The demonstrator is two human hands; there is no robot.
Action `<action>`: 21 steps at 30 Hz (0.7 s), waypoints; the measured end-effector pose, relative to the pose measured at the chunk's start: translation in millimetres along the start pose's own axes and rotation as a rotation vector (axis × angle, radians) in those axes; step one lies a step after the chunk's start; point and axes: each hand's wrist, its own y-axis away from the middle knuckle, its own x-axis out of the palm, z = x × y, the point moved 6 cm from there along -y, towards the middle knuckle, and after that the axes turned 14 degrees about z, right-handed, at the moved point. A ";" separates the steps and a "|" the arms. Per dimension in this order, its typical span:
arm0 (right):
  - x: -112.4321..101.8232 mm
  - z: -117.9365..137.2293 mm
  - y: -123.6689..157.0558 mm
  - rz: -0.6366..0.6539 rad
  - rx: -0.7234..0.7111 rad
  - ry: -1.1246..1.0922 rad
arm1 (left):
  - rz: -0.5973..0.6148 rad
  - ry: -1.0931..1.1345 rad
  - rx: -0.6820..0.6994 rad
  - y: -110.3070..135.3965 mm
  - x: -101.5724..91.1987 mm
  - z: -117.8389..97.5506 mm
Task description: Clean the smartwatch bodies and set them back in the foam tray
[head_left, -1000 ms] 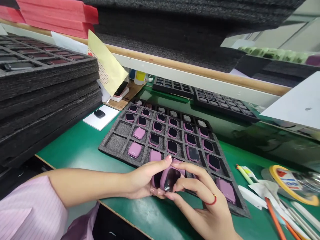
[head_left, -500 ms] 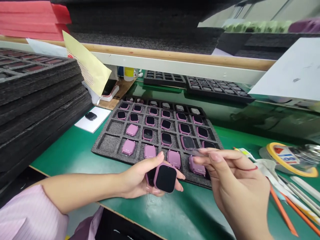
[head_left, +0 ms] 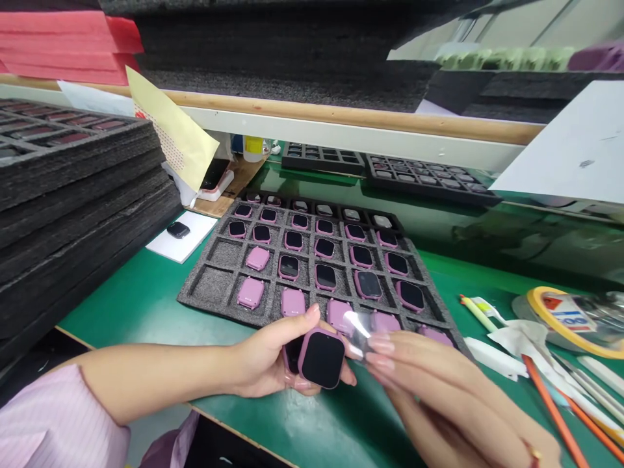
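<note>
My left hand [head_left: 273,354] is closed around two pink smartwatch bodies. The front smartwatch [head_left: 322,359] shows its black screen upward; a second smartwatch [head_left: 292,356] sits partly hidden behind it, near my palm. Between the fingertips of my right hand [head_left: 439,390] is a thin clear piece of film [head_left: 358,335], catching the light just right of the front watch. Beyond both hands lies a black foam tray [head_left: 212,286] of pink watch bodies. Most show dark screens, while several near the front lie with their pink backs up. Two cells at the left hold nothing.
Stacked foam trays [head_left: 88,214] rise at the left. A dark watch body [head_left: 178,229] rests on a white pad [head_left: 166,247]. At right are a yellow tape roll [head_left: 541,305], tweezers and an orange stick [head_left: 550,406]. A shelf edge [head_left: 341,114] crosses above.
My right hand has moved down and left, turning over and bringing the clear film beside the front watch. My left hand keeps its hold, almost unmoved.
</note>
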 end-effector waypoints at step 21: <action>31.8 -2.1 -14.4 0.166 0.110 -0.126 | -0.197 -0.196 0.103 2.3 -3.1 -5.8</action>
